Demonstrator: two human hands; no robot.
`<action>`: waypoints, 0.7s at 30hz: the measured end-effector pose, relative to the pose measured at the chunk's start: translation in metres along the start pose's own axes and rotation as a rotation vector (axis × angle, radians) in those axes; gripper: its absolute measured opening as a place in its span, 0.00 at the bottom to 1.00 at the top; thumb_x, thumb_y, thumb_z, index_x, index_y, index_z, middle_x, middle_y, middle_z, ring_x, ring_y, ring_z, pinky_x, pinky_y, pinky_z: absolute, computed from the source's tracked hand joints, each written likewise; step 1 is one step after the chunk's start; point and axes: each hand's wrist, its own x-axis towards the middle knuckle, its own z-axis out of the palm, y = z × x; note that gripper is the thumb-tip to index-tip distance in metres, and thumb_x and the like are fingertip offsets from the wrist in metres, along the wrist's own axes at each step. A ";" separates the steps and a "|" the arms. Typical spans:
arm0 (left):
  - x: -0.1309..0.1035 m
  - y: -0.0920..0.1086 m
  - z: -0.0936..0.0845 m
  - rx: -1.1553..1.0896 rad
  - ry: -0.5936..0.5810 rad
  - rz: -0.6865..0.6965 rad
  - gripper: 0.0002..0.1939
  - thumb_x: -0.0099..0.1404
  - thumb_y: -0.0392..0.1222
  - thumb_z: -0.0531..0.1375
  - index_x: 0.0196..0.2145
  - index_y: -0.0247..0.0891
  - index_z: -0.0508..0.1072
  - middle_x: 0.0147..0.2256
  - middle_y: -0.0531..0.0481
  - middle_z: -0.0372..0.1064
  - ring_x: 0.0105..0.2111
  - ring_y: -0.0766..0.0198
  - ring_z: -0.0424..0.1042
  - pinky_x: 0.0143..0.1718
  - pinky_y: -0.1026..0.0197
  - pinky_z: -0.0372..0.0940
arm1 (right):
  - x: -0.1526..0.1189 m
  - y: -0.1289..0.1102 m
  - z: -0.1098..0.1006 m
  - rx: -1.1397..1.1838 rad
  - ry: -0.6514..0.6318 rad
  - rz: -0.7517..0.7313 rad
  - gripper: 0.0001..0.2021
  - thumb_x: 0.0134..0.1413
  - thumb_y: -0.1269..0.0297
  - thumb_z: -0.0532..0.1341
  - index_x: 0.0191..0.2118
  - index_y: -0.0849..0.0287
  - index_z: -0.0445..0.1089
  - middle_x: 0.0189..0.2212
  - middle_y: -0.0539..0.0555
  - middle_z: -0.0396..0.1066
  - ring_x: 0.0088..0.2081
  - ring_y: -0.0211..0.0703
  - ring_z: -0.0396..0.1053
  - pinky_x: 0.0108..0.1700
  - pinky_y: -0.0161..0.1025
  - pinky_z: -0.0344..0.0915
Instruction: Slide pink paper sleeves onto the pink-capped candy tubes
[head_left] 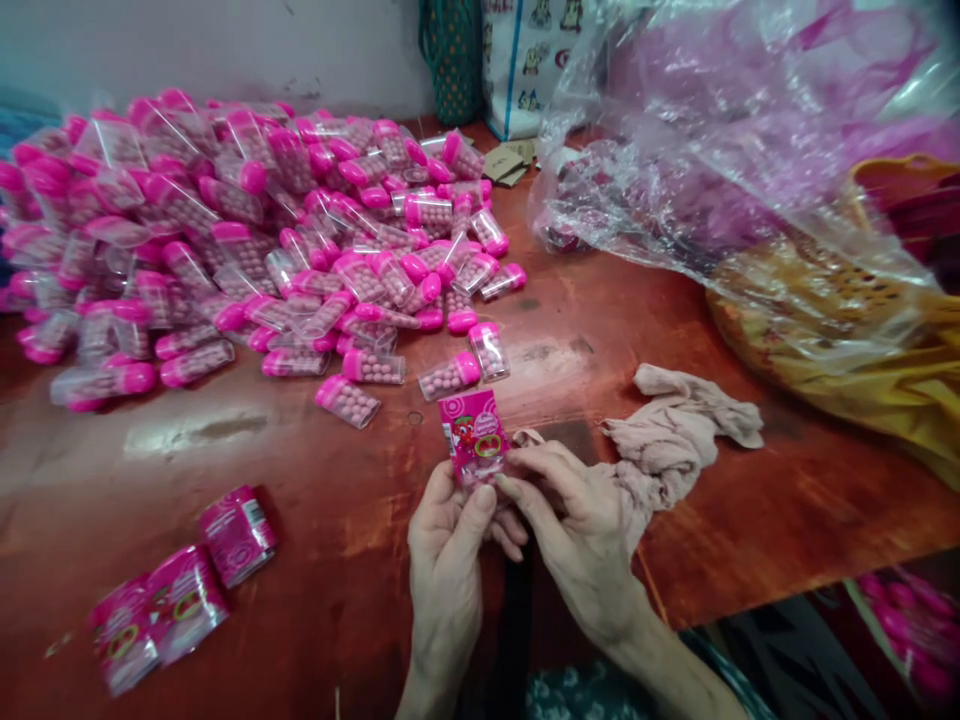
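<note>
Head view: wrapper [472,428] between hands [450,550]

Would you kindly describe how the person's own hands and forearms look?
The left hand and right hand are ungloved, with no ring, watch or bracelet visible. No sleeves cover the visible forearms. Dark green patterned cloth shows below.

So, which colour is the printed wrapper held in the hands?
The wrapper is mostly bright pink, with some red and green; the head view shows it.
</note>
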 end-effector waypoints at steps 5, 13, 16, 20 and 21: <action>-0.002 -0.002 0.000 0.097 -0.006 0.043 0.06 0.62 0.36 0.56 0.39 0.36 0.66 0.22 0.55 0.68 0.20 0.69 0.68 0.19 0.70 0.62 | -0.004 0.004 0.002 -0.127 0.074 -0.278 0.12 0.56 0.77 0.57 0.44 0.58 0.70 0.34 0.56 0.69 0.37 0.43 0.68 0.38 0.42 0.69; -0.008 0.003 0.004 0.119 -0.037 0.001 0.10 0.61 0.39 0.57 0.40 0.34 0.66 0.23 0.52 0.70 0.16 0.69 0.67 0.14 0.69 0.60 | 0.003 0.014 0.003 -0.313 -0.012 -0.317 0.08 0.58 0.76 0.50 0.32 0.61 0.64 0.29 0.55 0.64 0.32 0.42 0.63 0.32 0.40 0.64; -0.006 0.001 0.003 0.098 -0.062 -0.018 0.10 0.60 0.40 0.57 0.40 0.34 0.66 0.24 0.52 0.70 0.17 0.69 0.68 0.14 0.69 0.61 | 0.002 0.015 0.005 -0.371 -0.051 -0.282 0.10 0.58 0.76 0.47 0.29 0.60 0.59 0.27 0.53 0.60 0.29 0.41 0.59 0.28 0.38 0.61; -0.005 -0.002 0.001 0.072 -0.044 -0.017 0.08 0.60 0.39 0.57 0.38 0.35 0.66 0.22 0.54 0.68 0.15 0.71 0.66 0.13 0.70 0.60 | 0.000 0.018 0.007 -0.378 -0.071 -0.248 0.09 0.58 0.76 0.46 0.30 0.59 0.57 0.27 0.52 0.58 0.27 0.40 0.57 0.26 0.37 0.58; -0.005 -0.003 0.001 0.068 -0.037 -0.016 0.08 0.61 0.39 0.57 0.38 0.35 0.66 0.22 0.54 0.68 0.15 0.71 0.65 0.13 0.70 0.59 | -0.001 0.019 0.007 -0.373 -0.073 -0.248 0.08 0.57 0.76 0.46 0.30 0.58 0.56 0.27 0.52 0.57 0.27 0.41 0.57 0.27 0.37 0.58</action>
